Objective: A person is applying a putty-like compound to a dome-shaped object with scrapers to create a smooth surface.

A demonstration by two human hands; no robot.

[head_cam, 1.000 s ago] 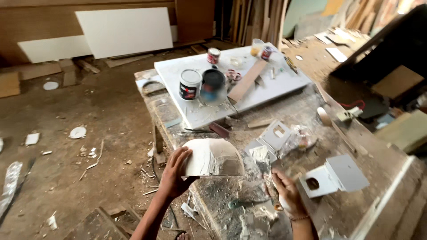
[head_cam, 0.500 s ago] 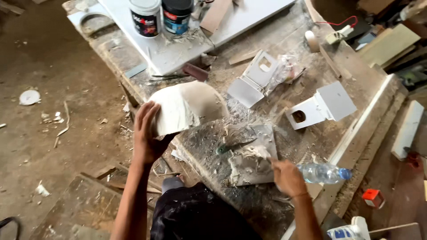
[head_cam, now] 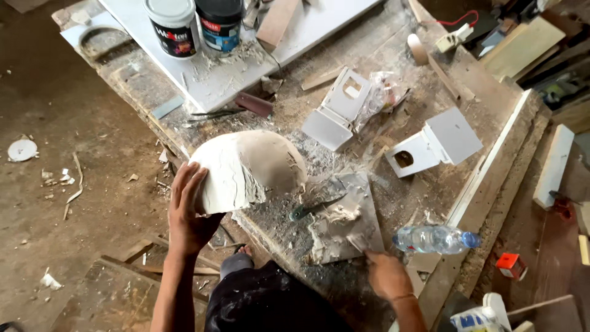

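While my left hand (head_cam: 187, 212) clamps the near-left rim of a domed, putty-smeared shell (head_cam: 249, 169), fingers spread up its white face and thumb tucked underneath, I see the shell sitting at the workbench's (head_cam: 393, 117) front-left edge, part of it hanging past the edge over the dirt floor (head_cam: 55, 123). My right hand (head_cam: 387, 276) is low at the near edge, curled closed around what looks like a small scraper whose tip touches the grey mixing board (head_cam: 350, 215); the handle is hidden, so I cannot tell the exact grip. White filler (head_cam: 335, 215) is heaped on that board, which lies just right of the shell, between my two hands. The shell's long axis runs left to right, its open cut side facing my left palm and its tan crown pointing away toward the bench's middle. From my right fingertips the shell lies up and to the left, across the board; the left hand is plainly the nearer one, already touching it. A clear plastic bottle (head_cam: 433, 238) lies on its side just right of my right hand, narrowing room that way. Beyond the shell sit a small white birdhouse (head_cam: 439, 144) and a flat white panel piece (head_cam: 338, 114), both apart from it. Two paint tubs (head_cam: 196, 24) stand well away on a white sheet at the far left, and open room remains only over the board and off the bench's left edge
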